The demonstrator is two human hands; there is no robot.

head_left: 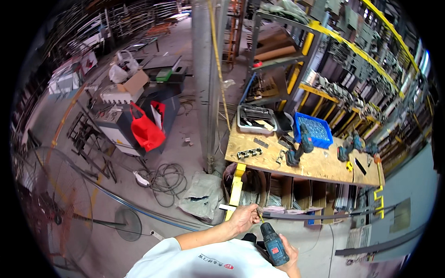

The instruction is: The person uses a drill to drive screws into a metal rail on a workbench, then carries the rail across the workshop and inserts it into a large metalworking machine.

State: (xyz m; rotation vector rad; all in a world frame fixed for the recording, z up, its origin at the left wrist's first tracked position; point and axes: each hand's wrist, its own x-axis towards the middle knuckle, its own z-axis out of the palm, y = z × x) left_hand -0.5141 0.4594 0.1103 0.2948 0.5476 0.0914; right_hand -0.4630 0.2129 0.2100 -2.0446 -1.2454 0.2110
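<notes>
My right hand (290,253) grips a blue-and-black cordless drill (273,245) at the lower middle, its nose pointing up and away from me. A thin yellowish bit (260,217) sticks out of the chuck toward my left hand. My left hand (243,218) is closed in a pinch beside the bit's tip, at the left end of a long dark metal bar (320,216). Whatever lies between the left fingertips is too small to make out. The bar runs rightward along the front of the workbench, near a yellow bracket (381,203).
A plywood workbench (273,160) carries a blue bin of small fasteners (314,129), a grey tub (257,128), and another upright drill (301,146). Cardboard boxes (278,187) sit beneath. A yellow stand (235,187) is left of it. Cable coils (169,183) and a pedestal fan (55,204) occupy the left floor.
</notes>
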